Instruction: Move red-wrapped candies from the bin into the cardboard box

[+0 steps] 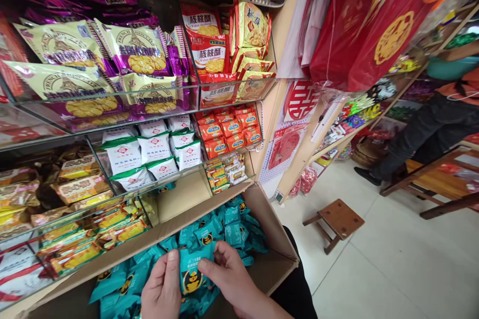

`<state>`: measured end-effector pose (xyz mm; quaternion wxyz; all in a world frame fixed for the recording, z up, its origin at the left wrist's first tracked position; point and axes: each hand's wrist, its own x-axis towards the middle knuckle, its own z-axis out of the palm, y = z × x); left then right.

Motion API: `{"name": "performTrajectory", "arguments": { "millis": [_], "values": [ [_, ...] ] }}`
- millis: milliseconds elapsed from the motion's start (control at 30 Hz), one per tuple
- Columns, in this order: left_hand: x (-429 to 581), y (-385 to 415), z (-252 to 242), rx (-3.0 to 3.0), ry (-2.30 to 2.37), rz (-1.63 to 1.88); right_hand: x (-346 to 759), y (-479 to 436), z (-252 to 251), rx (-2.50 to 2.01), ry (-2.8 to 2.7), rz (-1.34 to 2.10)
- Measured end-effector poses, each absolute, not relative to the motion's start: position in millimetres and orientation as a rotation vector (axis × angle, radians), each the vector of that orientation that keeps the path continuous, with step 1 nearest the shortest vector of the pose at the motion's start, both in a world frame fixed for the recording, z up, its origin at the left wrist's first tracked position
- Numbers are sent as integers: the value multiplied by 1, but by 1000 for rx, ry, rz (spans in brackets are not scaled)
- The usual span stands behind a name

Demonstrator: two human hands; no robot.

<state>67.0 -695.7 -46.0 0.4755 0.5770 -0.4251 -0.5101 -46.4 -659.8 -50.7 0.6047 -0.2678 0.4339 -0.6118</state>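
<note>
A teal snack packet (192, 271) with a yellow and black emblem is held upright between my two hands. My left hand (163, 284) pinches its left edge, and my right hand (228, 274) grips its right side with the thumb on the front. Both hands are over an open cardboard box (267, 219) that holds many more teal packets (235, 232). Just behind the box, a shelf compartment (183, 202) shows bare beige board with a bit of teal at its back left.
Clear-fronted shelves hold purple biscuit packs (138, 55), red walnut packs (209, 52) and white-green packs (153, 149). Red bags (359, 35) hang at upper right. On the tiled floor stands a small wooden stool (339, 219). A person (422, 124) stands at the far right.
</note>
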Motion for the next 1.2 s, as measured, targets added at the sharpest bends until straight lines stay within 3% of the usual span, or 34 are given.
{"name": "performTrajectory", "arguments": {
  "millis": [633,733,933,1200],
  "values": [
    [81,-701,-41,1408,-1297,-1145,-56,-664,-37,-716,863,-1319],
    [110,-713,-29,1458,-1553,-899,-68,-676,-24,-859,1004,-1282],
    [203,-775,-9,1561,-2238,104,-95,-732,13,-1011,1260,-1167],
    [222,-789,-12,2110,-2207,-155,-69,-843,-14,-1033,1518,-586]
  ]
}}
